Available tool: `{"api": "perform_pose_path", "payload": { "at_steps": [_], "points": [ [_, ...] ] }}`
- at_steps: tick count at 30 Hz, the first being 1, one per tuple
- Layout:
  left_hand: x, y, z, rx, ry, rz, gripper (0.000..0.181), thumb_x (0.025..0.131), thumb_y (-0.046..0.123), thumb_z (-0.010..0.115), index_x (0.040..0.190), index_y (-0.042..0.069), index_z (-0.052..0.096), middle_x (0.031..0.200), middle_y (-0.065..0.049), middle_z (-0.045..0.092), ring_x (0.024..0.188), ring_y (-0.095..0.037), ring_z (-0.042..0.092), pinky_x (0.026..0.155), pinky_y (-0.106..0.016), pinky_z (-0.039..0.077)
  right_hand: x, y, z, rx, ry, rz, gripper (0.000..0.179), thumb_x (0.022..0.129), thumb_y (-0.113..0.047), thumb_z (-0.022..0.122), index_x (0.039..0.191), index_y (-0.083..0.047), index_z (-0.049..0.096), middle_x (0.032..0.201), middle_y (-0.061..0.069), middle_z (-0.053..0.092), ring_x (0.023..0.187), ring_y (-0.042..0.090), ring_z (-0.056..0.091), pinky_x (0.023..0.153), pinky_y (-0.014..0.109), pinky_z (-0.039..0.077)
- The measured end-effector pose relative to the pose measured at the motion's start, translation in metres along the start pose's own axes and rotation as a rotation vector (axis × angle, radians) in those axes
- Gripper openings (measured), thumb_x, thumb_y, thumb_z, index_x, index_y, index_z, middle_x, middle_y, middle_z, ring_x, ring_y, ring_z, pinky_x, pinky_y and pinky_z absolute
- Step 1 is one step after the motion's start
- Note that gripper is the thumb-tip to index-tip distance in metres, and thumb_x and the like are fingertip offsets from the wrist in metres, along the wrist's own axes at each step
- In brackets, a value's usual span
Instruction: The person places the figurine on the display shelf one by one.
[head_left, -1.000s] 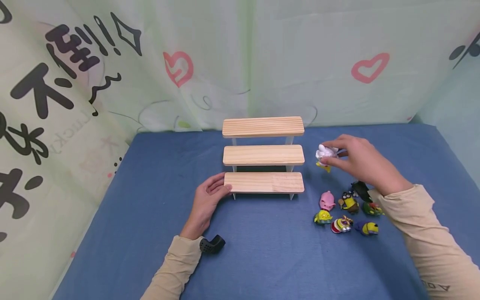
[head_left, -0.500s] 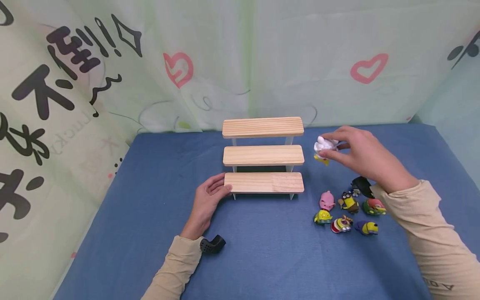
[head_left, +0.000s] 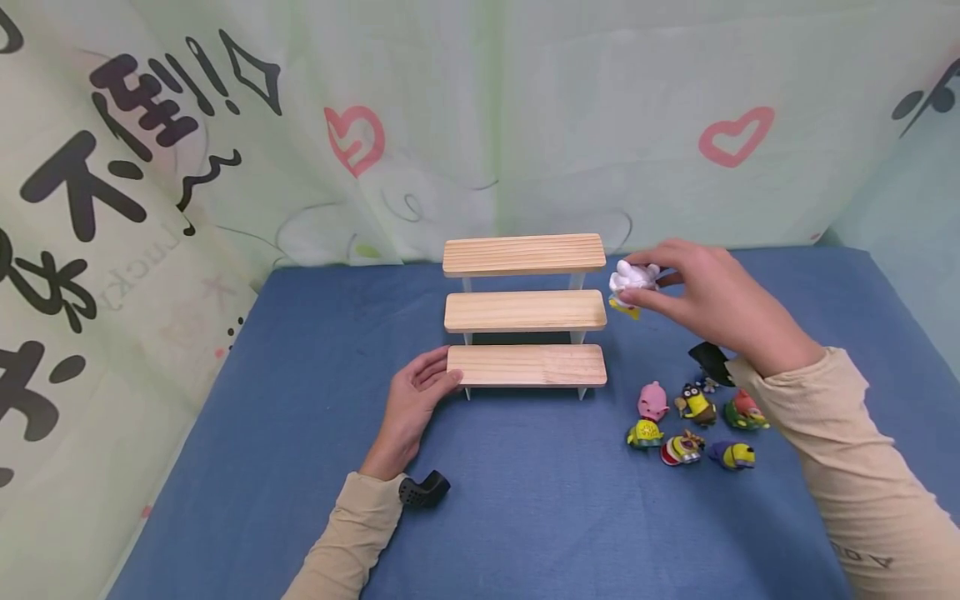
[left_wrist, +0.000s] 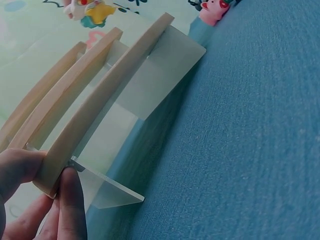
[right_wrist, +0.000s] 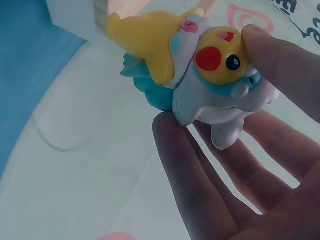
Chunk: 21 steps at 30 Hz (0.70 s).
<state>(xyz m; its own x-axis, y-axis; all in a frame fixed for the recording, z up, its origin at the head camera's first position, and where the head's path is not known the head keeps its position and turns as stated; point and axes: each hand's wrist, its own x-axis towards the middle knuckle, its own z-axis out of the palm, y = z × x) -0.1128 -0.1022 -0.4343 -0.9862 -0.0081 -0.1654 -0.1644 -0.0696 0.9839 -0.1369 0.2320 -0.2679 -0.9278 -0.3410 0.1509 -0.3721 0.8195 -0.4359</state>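
A three-tier wooden display stand [head_left: 525, 311] with clear legs stands on the blue cloth. My left hand [head_left: 415, 396] pinches the left end of its lowest shelf [left_wrist: 100, 105], thumb on top and fingers beneath. Off the right end of the upper shelves, my right hand [head_left: 708, 292] holds a Pikachu figurine [right_wrist: 215, 65] in the air between thumb and fingers. The figurine has a yellow face with a red cheek, a white hood and a teal tail part. In the head view mostly its white top [head_left: 632, 279] shows.
Several small figurines lie right of the stand, among them a pink pig [head_left: 652, 402], a yellow minion [head_left: 697, 406] and a blue-and-yellow one [head_left: 732, 455]. A printed curtain [head_left: 600, 100] hangs behind the blue cloth [head_left: 525, 500].
My right hand has moved up and to the left with the Pikachu figurine, closer to the stand's upper shelves. The left hand stays on the lowest shelf.
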Motion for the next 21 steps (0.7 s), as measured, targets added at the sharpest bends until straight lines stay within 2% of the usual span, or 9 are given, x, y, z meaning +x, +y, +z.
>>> {"api": "perform_pose_path", "payload": {
  "at_steps": [10, 21],
  "points": [
    [-0.001, 0.002, 0.0, -0.007, -0.005, -0.003, 0.049, 0.088, 0.006, 0.075, 0.134, 0.006, 0.059, 0.127, -0.015, 0.064, 0.104, -0.017, 0.067, 0.085, -0.026, 0.059, 0.009, -0.013, -0.001, 0.051, 0.031, -0.051, 0.041, 0.087, -0.018, 0.078, 0.122, -0.001, 0.066, 0.111, 0.014, 0.067, 0.101, 0.029, 0.064, 0.091, 0.05, 0.056],
    [-0.001, 0.0, 0.0, -0.01, -0.007, -0.003, 0.05, 0.088, 0.005, 0.075, 0.134, 0.005, 0.058, 0.126, -0.017, 0.064, 0.102, -0.016, 0.067, 0.085, -0.025, 0.059, 0.02, -0.023, 0.002, 0.105, 0.034, -0.049, 0.041, 0.085, -0.018, 0.08, 0.121, -0.001, 0.067, 0.11, 0.015, 0.068, 0.1, 0.031, 0.066, 0.091, 0.051, 0.055]
  ]
}}
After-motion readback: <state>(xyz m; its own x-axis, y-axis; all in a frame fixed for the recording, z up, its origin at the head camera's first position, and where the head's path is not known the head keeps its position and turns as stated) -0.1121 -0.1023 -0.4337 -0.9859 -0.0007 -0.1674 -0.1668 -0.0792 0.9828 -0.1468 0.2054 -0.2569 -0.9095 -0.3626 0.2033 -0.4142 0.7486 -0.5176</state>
